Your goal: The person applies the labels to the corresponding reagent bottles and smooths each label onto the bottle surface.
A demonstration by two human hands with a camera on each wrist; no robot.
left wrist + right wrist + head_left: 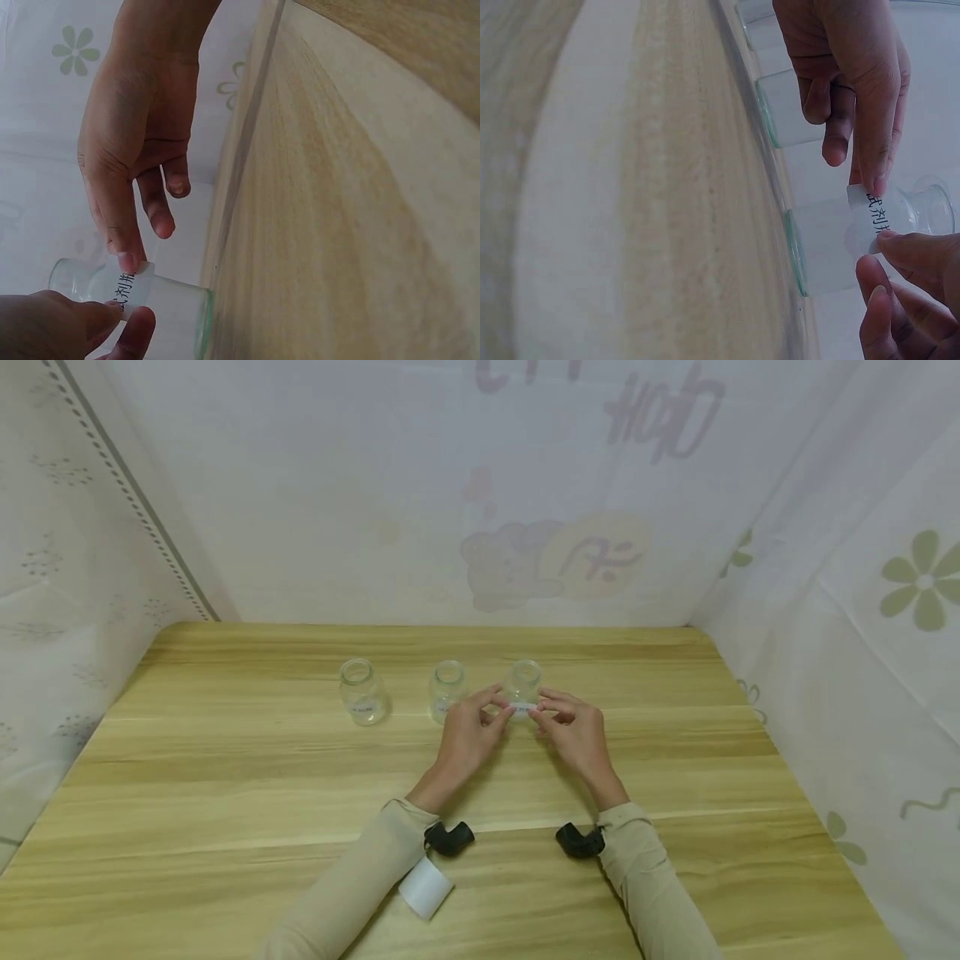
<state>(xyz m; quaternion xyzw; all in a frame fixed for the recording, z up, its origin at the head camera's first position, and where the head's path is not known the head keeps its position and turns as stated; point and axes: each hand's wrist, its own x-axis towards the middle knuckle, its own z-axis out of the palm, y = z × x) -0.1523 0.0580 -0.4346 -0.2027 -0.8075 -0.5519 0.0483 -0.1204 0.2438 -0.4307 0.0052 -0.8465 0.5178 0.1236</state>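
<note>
A clear glass jar [527,677] stands upright at the right end of a row of jars. Across its front sits a white label [522,707] with dark printed characters. My left hand [471,727] pinches one end of this label between thumb and index finger, and my right hand [579,732] pinches the other end. In the left wrist view the label [124,289] overlaps the jar's side, with thumb tips right at its edges. Seen from the right wrist, the label [875,217] curves along the glass, and the remaining fingers hang loosely bent.
Two more glass jars stand to the left, the middle jar [448,681] and the far left jar [363,693], each bearing a label. A white roll [425,888] lies by the left sleeve on the wooden table [225,793]. Patterned cloth [337,485] surrounds the table's back and sides.
</note>
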